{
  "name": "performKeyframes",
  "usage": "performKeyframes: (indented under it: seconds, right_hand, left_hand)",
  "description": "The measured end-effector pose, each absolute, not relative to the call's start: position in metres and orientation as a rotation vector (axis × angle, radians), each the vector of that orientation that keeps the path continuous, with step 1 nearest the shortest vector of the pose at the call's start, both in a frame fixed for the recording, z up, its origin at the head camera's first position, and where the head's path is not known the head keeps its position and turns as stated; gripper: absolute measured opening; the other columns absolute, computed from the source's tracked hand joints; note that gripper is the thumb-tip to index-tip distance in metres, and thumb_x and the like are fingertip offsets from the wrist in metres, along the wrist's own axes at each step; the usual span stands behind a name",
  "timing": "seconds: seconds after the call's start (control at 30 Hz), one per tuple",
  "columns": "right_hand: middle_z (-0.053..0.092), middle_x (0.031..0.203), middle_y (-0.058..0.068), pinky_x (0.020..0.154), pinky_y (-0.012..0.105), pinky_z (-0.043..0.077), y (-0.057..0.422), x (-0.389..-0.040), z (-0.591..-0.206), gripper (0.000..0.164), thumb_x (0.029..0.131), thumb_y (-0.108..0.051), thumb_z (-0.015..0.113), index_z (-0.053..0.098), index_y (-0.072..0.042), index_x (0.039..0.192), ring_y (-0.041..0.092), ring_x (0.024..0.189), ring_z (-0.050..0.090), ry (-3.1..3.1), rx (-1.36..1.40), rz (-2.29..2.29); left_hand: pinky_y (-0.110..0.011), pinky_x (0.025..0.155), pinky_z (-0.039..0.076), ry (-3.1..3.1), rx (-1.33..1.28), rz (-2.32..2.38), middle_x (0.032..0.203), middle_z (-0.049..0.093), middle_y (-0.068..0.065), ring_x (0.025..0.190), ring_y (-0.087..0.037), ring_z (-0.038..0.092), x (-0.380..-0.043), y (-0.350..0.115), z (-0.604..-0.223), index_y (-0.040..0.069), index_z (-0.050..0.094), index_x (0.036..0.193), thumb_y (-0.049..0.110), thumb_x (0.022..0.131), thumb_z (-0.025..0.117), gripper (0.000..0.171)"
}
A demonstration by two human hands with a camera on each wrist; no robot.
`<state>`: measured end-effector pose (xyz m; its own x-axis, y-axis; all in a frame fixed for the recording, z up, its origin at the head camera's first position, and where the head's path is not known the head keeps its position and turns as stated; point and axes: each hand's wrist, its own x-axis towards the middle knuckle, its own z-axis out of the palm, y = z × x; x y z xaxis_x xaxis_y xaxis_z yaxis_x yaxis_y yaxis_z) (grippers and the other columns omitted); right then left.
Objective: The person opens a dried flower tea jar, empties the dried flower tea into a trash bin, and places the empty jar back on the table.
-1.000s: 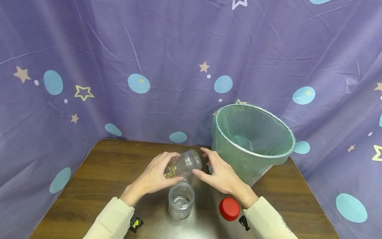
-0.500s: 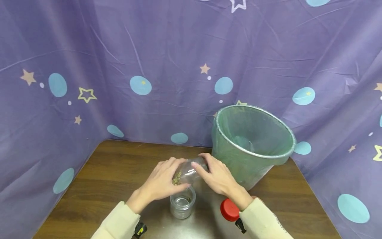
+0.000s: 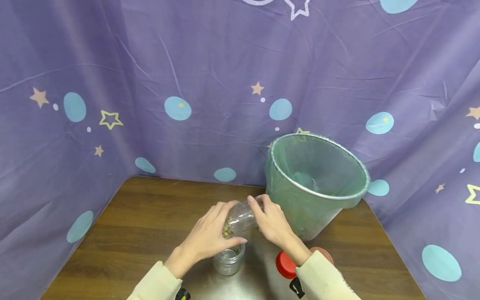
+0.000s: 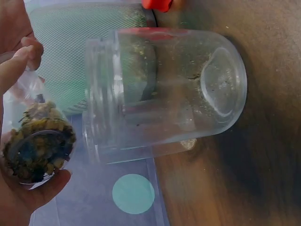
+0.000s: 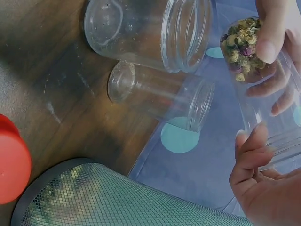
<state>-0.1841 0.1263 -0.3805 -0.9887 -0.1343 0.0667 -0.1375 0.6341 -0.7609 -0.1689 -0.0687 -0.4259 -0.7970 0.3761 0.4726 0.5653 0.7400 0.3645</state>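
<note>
A transparent jar (image 3: 243, 216) with dried flower buds (image 5: 244, 47) in its base end is held tilted on its side, mouth to the right. My left hand (image 3: 206, 235) grips its base end. My right hand (image 3: 273, 223) holds the mouth end, thumb on top and fingers curled around. Just below the hands, a wide open transparent jar (image 4: 174, 89) stands upright on the table, a few dark specks at its bottom. Next to it in the right wrist view is a narrower transparent jar (image 5: 157, 92), hidden by the hands in the head view.
Behind the right hand stands a green mesh wastebasket (image 3: 300, 208) with a bag liner. A red lid (image 3: 286, 265) lies near the right wrist, and a brownish-pink round lid (image 3: 321, 253) shows partly behind the sleeve. A purple patterned curtain (image 3: 210, 75) hangs around the wooden table (image 3: 150, 216).
The right hand, spread beside the jar's mouth a second ago, has closed around that end. The jar and the left hand have moved slightly right and toward the person.
</note>
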Motion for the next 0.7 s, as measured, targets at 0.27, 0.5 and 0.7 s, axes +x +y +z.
performKeyframes:
  seconds: [0.27,0.5,0.7]
  right_hand:
    - [0.067,0.087,0.005,0.062,0.031,0.052,0.127,-0.180,-0.388,0.046,0.101,-0.053,0.043,0.061,-0.012,0.114,0.014,0.067,0.064,-2.786,0.228,1.284]
    - [0.069,0.093,0.003,0.075,0.033,0.051,0.126,-0.180,-0.394,0.035,0.102,-0.040,0.044,0.064,-0.012,0.107,0.017,0.087,0.064,-2.673,0.324,1.147]
    - [0.067,0.085,0.002,0.065,0.027,0.048,0.125,-0.180,-0.396,0.035,0.102,-0.040,0.044,0.065,-0.012,0.103,0.013,0.076,0.058,-2.642,0.343,1.130]
  left_hand:
    - [-0.032,0.073,0.056,-2.443,-0.730,-0.706,0.111,0.066,0.002,0.093,-0.012,0.063,-0.171,-0.067,-0.434,0.017,0.055,0.135,0.057,0.069,0.081,0.081]
    - [-0.030,0.071,0.057,-2.231,-0.837,-0.717,0.107,0.069,0.001,0.089,-0.012,0.064,-0.177,-0.070,-0.438,0.012,0.060,0.128,0.053,0.066,0.084,0.078]
    - [-0.028,0.066,0.056,-2.197,-0.847,-0.746,0.099,0.069,0.001,0.084,-0.011,0.064,-0.180,-0.071,-0.440,0.014,0.062,0.125,0.055,0.065,0.084,0.076]
